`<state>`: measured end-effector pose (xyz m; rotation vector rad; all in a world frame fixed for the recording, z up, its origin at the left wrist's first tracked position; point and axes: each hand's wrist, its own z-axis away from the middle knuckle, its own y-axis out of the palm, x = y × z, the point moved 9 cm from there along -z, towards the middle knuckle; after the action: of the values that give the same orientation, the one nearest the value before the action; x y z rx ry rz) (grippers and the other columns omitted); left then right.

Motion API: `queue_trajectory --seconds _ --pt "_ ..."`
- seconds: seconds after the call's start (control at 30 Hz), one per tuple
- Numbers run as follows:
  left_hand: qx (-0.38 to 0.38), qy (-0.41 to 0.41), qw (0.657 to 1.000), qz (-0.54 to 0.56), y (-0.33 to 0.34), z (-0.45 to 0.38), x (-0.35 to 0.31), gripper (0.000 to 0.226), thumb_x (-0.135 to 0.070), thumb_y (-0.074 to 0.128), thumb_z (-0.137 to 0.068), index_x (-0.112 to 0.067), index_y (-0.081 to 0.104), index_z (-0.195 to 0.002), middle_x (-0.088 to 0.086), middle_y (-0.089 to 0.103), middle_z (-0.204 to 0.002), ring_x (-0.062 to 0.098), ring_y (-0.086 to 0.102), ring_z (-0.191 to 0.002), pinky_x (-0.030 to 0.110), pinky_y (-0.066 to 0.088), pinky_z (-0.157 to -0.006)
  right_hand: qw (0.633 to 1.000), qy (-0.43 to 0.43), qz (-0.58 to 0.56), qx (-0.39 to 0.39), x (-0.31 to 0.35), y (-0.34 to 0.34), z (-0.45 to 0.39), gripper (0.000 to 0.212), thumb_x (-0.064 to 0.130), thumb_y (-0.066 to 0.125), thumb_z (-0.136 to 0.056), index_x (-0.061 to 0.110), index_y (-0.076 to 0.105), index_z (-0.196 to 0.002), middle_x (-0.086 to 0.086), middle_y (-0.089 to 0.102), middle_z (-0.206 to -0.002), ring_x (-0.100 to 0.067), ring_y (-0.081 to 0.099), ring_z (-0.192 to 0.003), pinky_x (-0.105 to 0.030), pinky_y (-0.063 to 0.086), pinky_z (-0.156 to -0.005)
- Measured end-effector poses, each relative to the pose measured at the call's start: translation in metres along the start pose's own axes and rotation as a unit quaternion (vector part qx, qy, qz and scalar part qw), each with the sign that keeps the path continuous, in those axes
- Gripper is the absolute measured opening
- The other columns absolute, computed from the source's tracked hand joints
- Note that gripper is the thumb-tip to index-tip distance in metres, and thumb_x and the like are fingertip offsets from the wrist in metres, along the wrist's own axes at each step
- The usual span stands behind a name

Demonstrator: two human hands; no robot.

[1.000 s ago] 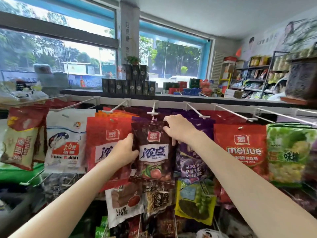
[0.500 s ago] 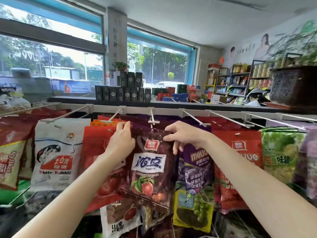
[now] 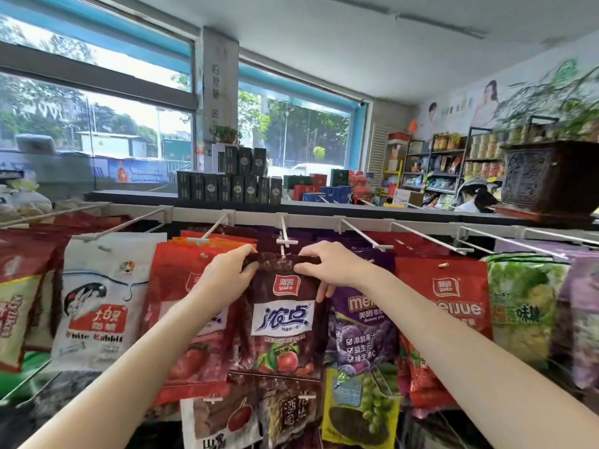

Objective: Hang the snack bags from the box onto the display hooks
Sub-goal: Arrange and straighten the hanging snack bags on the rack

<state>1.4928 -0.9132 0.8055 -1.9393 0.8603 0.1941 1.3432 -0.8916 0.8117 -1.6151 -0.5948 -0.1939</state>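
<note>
**Brown bag lined up at the hook tip**

Shop windows and stocked shelves stand behind a white rail of display hooks, most already carrying bags. Both hands hold one dark brown snack bag (image 3: 285, 315) by its top edge: the left hand (image 3: 227, 277) pinches the upper left corner, the right hand (image 3: 330, 267) pinches the upper right, each grip closed on the bag. Its top strip sits just under the cross-tipped end of the centre hook (image 3: 285, 236), between a red bag (image 3: 181, 306) and a purple bag (image 3: 363, 332). The step in hand looks like threading. Whether the hole has caught the hook is unclear. Next, I judge, the hole must meet the tip squarely, then the bag slides back along the hook.
</note>
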Motion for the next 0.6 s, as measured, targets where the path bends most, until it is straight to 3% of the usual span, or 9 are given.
queue_trajectory --seconds 0.1,0.2,0.27,0.33,0.4,0.47,0.53,0.6 --pt "-0.014 0.009 0.999 -0.052 -0.009 0.000 -0.007 0.019 -0.012 0.054 -0.089 -0.010 0.062 -0.106 0.010 0.067 -0.107 0.031 0.058 -0.105 0.035 0.043 -0.086 0.998 -0.011 0.050 -0.036 0.005 -0.003 -0.004 0.018 0.025 0.050 -0.095 0.013 0.062 -0.090 -0.011 0.070 -0.090 -0.025 0.070 -0.061 -0.021 0.047 -0.046" --pt "-0.037 0.070 0.983 -0.168 -0.013 -0.002 -0.026 0.026 -0.015 0.052 -0.086 -0.017 0.062 -0.110 -0.002 0.062 -0.115 0.023 0.048 -0.114 0.035 0.031 -0.097 0.969 -0.025 0.227 -0.095 0.018 -0.015 -0.018 0.020 0.031 0.057 -0.089 0.013 0.067 -0.090 -0.010 0.064 -0.105 -0.028 0.067 -0.088 -0.032 0.050 -0.076" --pt "-0.021 0.103 0.967 -0.232 -0.008 -0.007 -0.040 0.030 -0.024 0.050 -0.086 -0.019 0.062 -0.113 -0.007 0.054 -0.127 0.018 0.037 -0.124 0.035 0.020 -0.106 0.959 -0.024 0.275 -0.063 0.021 -0.014 -0.030 0.023 0.034 0.057 -0.087 0.013 0.066 -0.092 -0.007 0.058 -0.123 -0.028 0.064 -0.096 -0.032 0.047 -0.081" --pt "0.034 0.093 0.957 -0.272 0.009 -0.016 -0.040 0.038 -0.031 0.045 -0.088 -0.015 0.059 -0.120 -0.006 0.043 -0.142 0.017 0.026 -0.135 0.040 0.008 -0.114 0.962 0.009 0.275 0.006 0.015 -0.006 -0.039 0.023 0.037 0.053 -0.086 0.015 0.059 -0.089 -0.009 0.067 -0.115 -0.024 0.067 -0.094 -0.027 0.046 -0.077" --pt "0.080 0.062 0.954 -0.283 0.023 -0.023 -0.031 0.044 -0.032 0.041 -0.090 -0.011 0.052 -0.127 -0.003 0.031 -0.150 0.018 0.015 -0.142 0.046 0.000 -0.116 0.963 0.032 0.265 0.042 0.010 0.001 -0.045 0.032 0.039 0.050 -0.087 0.011 0.056 -0.101 -0.011 0.070 -0.105 -0.025 0.066 -0.095 -0.026 0.045 -0.075" --pt "0.097 0.054 0.952 -0.286 0.028 -0.028 -0.026 0.047 -0.032 0.040 -0.090 -0.010 0.047 -0.131 -0.002 0.024 -0.154 0.019 0.004 -0.145 0.048 -0.003 -0.117 0.968 0.042 0.246 0.037 0.006 0.001 -0.048 0.049 0.042 0.051 -0.087 0.005 0.052 -0.119 -0.012 0.063 -0.114 -0.028 0.063 -0.098 -0.028 0.044 -0.076" --pt "0.108 0.053 0.950 -0.289 0.029 -0.029 -0.022 0.050 -0.035 0.042 -0.089 -0.012 0.046 -0.133 -0.001 0.015 -0.157 0.020 -0.005 -0.145 0.049 -0.005 -0.116 0.977 0.056 0.205 0.024 0.000 -0.001 -0.050 0.060 0.043 0.056 -0.083 0.005 0.044 -0.128 -0.010 0.060 -0.119 -0.026 0.063 -0.081 -0.029 0.049 -0.075" --pt "0.123 0.048 0.948 -0.289 0.029 -0.031 -0.020 0.052 -0.038 0.044 -0.087 -0.012 0.047 -0.132 0.002 0.019 -0.155 0.021 0.000 -0.145 0.050 -0.006 -0.116 0.980 0.049 0.192 0.019 -0.001 -0.001 -0.049 0.060 0.042 0.058 -0.081 0.007 0.042 -0.127 -0.008 0.060 -0.120 -0.019 0.061 -0.059 -0.030 0.054 -0.076"
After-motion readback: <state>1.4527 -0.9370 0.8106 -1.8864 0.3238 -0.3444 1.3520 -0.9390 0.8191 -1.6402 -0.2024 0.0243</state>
